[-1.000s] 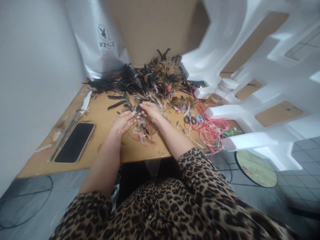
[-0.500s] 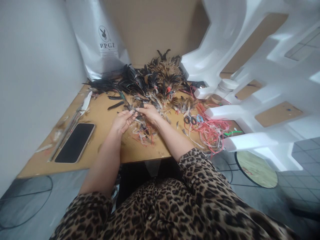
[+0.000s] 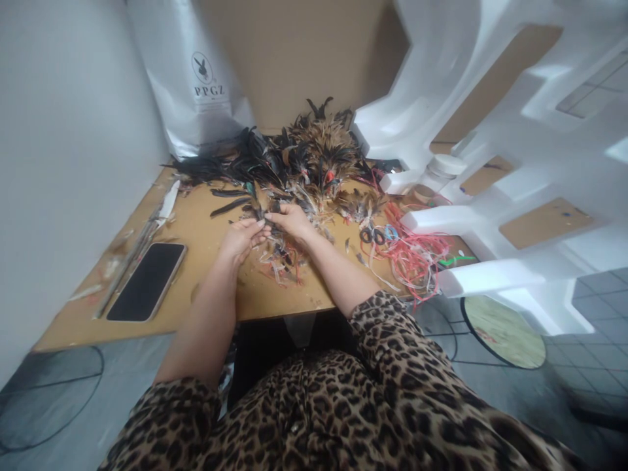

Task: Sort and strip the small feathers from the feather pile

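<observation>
My left hand [image 3: 241,241] pinches the base of a small bunch of brown and dark feathers [image 3: 261,197], its thumb pressed against the fingers. Close beside it, my right hand [image 3: 290,221] has thumb and fingers closed on the same feathers from the other side. The quill ends are mostly hidden by my fingers. Below the hands lie loose scraps of feather and pink and white ties [image 3: 283,260]. Behind them, a large heap of black and brown feathers [image 3: 324,147] spreads across the back of the table, some bundled with red at the base.
A phone [image 3: 147,281] lies on the table [image 3: 210,222] at left, beside a thin rod [image 3: 130,265]. To the right are black-handled scissors [image 3: 373,235] and tangled pink strings [image 3: 417,261]. White foam packing [image 3: 471,275] juts over the right edge; a silvery bag [image 3: 196,124] stands behind.
The feathers between my hands have turned slightly, with more brown showing upright now. Both hands stay almost in place, fingers still closed.
</observation>
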Available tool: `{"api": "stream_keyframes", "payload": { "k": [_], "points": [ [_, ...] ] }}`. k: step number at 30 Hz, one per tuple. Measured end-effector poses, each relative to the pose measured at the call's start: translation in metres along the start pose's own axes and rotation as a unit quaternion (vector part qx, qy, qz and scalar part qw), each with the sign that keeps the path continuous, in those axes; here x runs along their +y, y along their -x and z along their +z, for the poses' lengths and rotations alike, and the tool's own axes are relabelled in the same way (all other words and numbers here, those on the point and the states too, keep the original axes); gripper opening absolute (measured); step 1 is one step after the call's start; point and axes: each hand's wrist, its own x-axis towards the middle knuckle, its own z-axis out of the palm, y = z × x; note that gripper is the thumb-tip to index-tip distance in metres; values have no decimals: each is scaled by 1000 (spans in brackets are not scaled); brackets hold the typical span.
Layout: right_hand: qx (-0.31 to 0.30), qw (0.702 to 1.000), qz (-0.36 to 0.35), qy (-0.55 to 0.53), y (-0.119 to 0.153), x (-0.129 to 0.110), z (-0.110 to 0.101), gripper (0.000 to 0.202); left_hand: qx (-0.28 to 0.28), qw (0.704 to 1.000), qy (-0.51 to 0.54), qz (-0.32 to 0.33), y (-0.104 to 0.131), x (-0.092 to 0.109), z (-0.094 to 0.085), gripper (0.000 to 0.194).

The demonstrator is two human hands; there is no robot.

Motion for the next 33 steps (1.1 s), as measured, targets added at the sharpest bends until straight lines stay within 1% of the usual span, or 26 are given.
{"api": "stream_keyframes", "payload": {
  "k": [4, 7, 10, 13, 15, 17, 19, 22, 24, 26, 27, 29, 33],
  "points": [
    [10, 1000, -4, 18, -1, 1, -1, 27, 2, 1000, -11, 6, 1, 0, 2, 13],
    [6, 1000, -11, 20, -1, 2, 0, 27, 4, 999, -30, 13, 2, 0, 4, 13],
    [7, 1000, -16, 16, -1, 3, 2, 29, 16, 999, -43, 28, 2, 1, 3, 13],
    [30, 998, -25, 45, -3, 5, 1, 30, 47, 996, -5, 72, -2, 4, -2, 12],
    [38, 991, -37, 121, -3, 6, -2, 27, 76, 991, 42, 100, -5, 6, -7, 11],
    [21, 971, -49, 232, -2, 5, -4, 21, 102, 985, 78, 114, -8, 8, -11, 9],
    [-18, 937, -59, 344, 1, 4, -4, 18, 117, 982, 94, 116, -9, 9, -13, 9],
    [-67, 865, -65, 494, 9, -2, 1, 18, 127, 981, 95, 111, -9, 9, -14, 10],
    [-76, 814, -59, 572, 14, -6, 7, 21, 130, 981, 95, 108, -9, 8, -13, 10],
    [-86, 775, -50, 624, 17, -9, 12, 24, 132, 981, 94, 107, -9, 8, -13, 10],
    [-89, 762, -45, 640, 17, -9, 14, 25, 132, 981, 94, 106, -9, 8, -12, 11],
    [-89, 750, -31, 655, 17, -9, 15, 27, 130, 981, 94, 106, -9, 8, -12, 11],
    [-80, 751, -13, 655, 16, -9, 14, 29, 123, 982, 93, 104, -9, 7, -12, 10]
  ]
}}
